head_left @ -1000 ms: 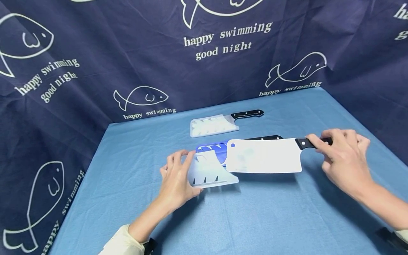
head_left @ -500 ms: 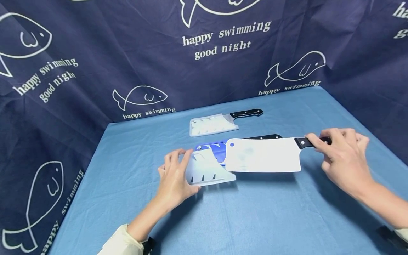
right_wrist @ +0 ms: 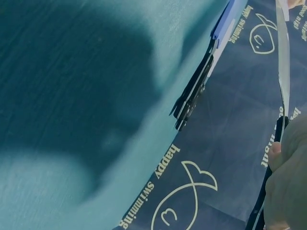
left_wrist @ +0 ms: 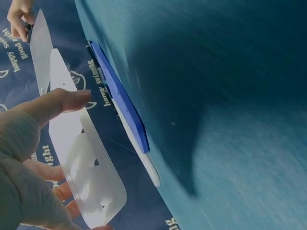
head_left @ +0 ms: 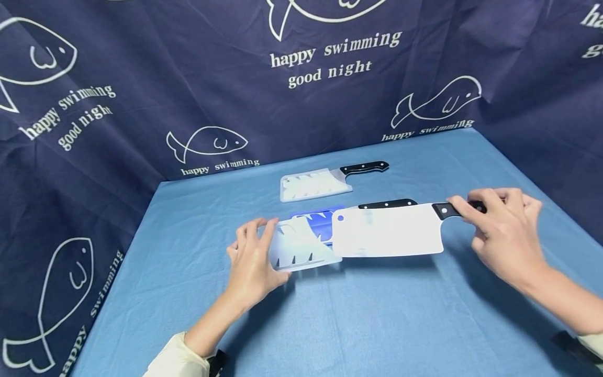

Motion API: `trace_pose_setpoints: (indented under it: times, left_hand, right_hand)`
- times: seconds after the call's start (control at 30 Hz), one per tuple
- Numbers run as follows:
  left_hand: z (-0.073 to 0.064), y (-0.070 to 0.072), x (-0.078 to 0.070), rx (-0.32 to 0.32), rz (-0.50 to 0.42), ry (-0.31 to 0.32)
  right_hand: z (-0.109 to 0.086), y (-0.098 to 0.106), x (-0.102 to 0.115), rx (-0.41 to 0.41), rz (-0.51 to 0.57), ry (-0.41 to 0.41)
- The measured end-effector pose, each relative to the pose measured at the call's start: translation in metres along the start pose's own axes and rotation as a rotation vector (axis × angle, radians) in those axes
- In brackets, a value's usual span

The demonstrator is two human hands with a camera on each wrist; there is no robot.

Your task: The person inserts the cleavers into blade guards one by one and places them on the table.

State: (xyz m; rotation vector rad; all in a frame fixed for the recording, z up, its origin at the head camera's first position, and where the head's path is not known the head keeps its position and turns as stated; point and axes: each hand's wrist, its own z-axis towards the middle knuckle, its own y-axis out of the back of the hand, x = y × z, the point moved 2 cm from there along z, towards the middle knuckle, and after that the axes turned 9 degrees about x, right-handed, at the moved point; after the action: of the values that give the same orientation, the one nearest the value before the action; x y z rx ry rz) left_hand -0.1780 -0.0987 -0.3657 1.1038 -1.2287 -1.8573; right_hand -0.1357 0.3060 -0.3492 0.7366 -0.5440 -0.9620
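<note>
My left hand (head_left: 254, 262) grips a translucent white blade cover (head_left: 303, 246) by its left end, fingers on the upper edge and thumb on the lower. In the left wrist view the thumb presses one face of the blade cover (left_wrist: 79, 158), which is raised above the cloth. My right hand (head_left: 509, 230) pinches the black riveted handle of a cleaver (head_left: 388, 230). Its broad bright blade points left, its tip end right beside the cover's mouth. In the right wrist view the cleaver blade (right_wrist: 284, 62) is seen nearly edge-on.
Behind the held pieces a second cleaver with a black handle (head_left: 388, 203) lies in a blue cover (head_left: 321, 225), partly hidden. Farther back lies a third cleaver (head_left: 365, 167) in a white cover (head_left: 313, 185). Blue cloth (head_left: 330, 324) covers the table; a printed navy curtain (head_left: 212, 78) hangs around it.
My left hand has moved slightly left with the white cover. The cleaver in my right hand has shifted a little left and tilted slightly; more of the blue cover shows.
</note>
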Motion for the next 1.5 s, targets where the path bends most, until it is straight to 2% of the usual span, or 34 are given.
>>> trace_pose_setpoints:
  times: [0.23, 0.53, 0.77, 0.97, 1.07, 1.23, 1.5]
  left_hand:
    - [0.006, -0.005, -0.011, 0.009, 0.015, -0.063]
    - [0.01, -0.013, -0.03, 0.003, 0.018, -0.113]
    - [0.016, -0.016, -0.055, -0.011, 0.025, -0.096]
    - [0.018, -0.017, -0.072, -0.028, 0.04, -0.086]
    - [0.017, -0.017, -0.075, -0.034, 0.044, -0.095]
    - [0.016, -0.016, -0.075, -0.005, 0.041, -0.124]
    - [0.015, -0.017, -0.072, 0.068, 0.042, -0.109]
  right_hand:
    - [0.001, -0.009, 0.003, 0.089, 0.002, 0.028]
    - [0.008, -0.026, 0.024, 0.099, 0.028, 0.07]
    - [0.023, -0.038, 0.055, 0.113, 0.01, 0.034]
    - [0.032, -0.045, 0.073, 0.083, -0.013, 0.022]
    - [0.031, -0.044, 0.073, 0.086, -0.004, 0.009]
    - [0.027, -0.042, 0.07, 0.135, 0.004, -0.012]
    - [0.025, -0.044, 0.069, 0.176, 0.001, -0.022]
